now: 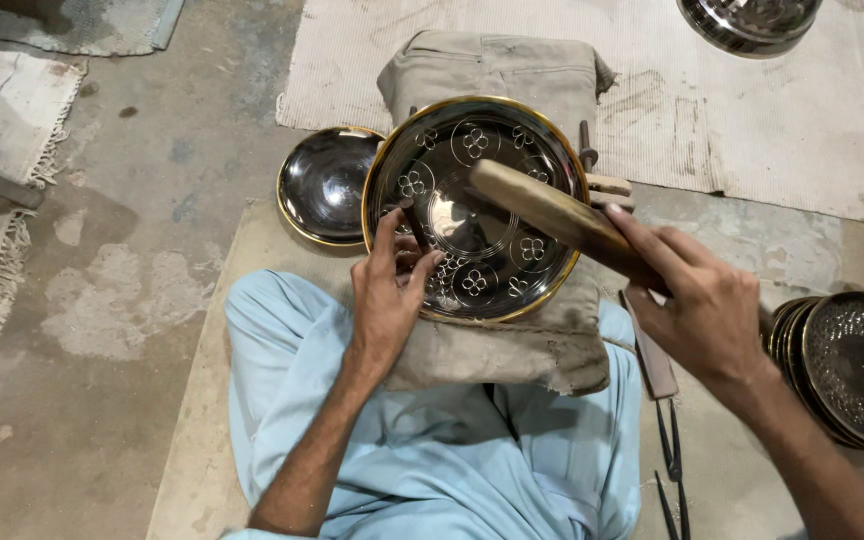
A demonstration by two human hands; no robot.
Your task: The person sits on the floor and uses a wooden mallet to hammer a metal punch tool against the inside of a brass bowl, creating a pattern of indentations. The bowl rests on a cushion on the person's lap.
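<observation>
A dark metal plate (475, 208) with a gold rim and engraved flower marks lies on a tan cushion (492, 340) set across the person's lap, near the middle of the view. The left hand (389, 300) sits at the plate's 8 o'clock edge, fingers pinched narrowly around a thin punch (414, 228) that stands on the plate's face. The right hand (697, 305), at about 4 o'clock from the plate, is closed around the handle of a wooden mallet (552, 212); its index finger lies along the handle, and the mallet's head reaches over the plate's middle, above the punch.

Just beside the plate at 9 o'clock lies a smaller bowl (324, 183), dark with a gold rim, partly tucked under the plate's edge. At 3 o'clock, against the right edge of the view, a stack of hammered dishes (852, 365) leans on its side. At 1 o'clock, at the top of the view, part of a shiny round vessel (749, 22) rests on a pale mat (752, 130). Below the right hand, at 5 o'clock, metal tongs (670, 465) lie on the floor beside the light blue trousers (432, 460).
</observation>
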